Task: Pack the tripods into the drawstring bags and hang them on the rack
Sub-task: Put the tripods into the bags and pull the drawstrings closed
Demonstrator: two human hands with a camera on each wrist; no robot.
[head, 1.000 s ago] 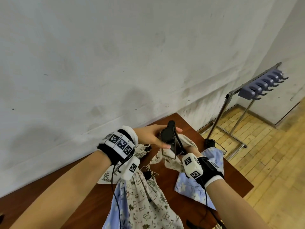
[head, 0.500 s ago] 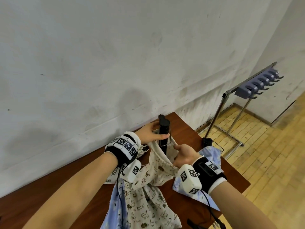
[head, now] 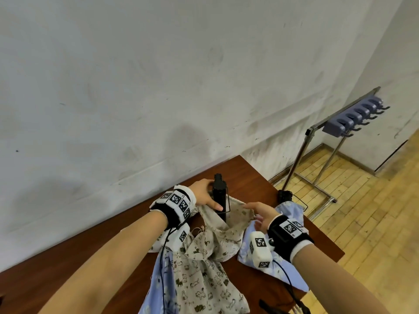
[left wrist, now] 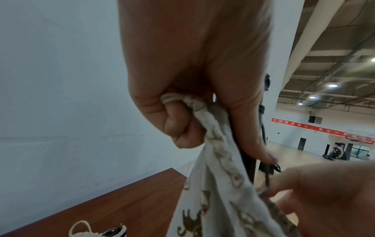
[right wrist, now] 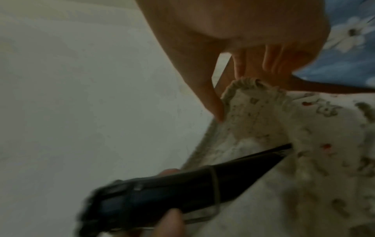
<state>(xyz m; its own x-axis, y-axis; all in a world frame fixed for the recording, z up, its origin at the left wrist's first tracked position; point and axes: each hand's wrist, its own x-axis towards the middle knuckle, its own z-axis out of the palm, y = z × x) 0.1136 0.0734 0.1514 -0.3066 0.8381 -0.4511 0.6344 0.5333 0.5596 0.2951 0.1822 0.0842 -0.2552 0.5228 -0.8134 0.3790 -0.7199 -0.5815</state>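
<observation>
A black folded tripod (head: 219, 193) stands upright with its lower end inside a cream cat-print drawstring bag (head: 223, 225) on the brown table (head: 249, 175). My left hand (head: 212, 199) grips the tripod's upper part. In the left wrist view its curled fingers (left wrist: 178, 126) also clutch the bag's rim (left wrist: 205, 112). My right hand (head: 254, 210) pinches the opposite rim (right wrist: 243, 85) and holds the mouth apart. The tripod (right wrist: 182, 192) slants into the opening. Its feet are hidden in the cloth.
A blue floral bag (head: 289, 211) lies right of my hand with a black tripod head (head: 284, 196) at its mouth. More printed bags (head: 204, 282) lie in front. The metal rack with purple hooks (head: 353, 120) stands on the wood floor beyond the table's right edge.
The tripod went from tilted above the bag to upright with its lower end inside. My right hand left the tripod and took the bag's rim.
</observation>
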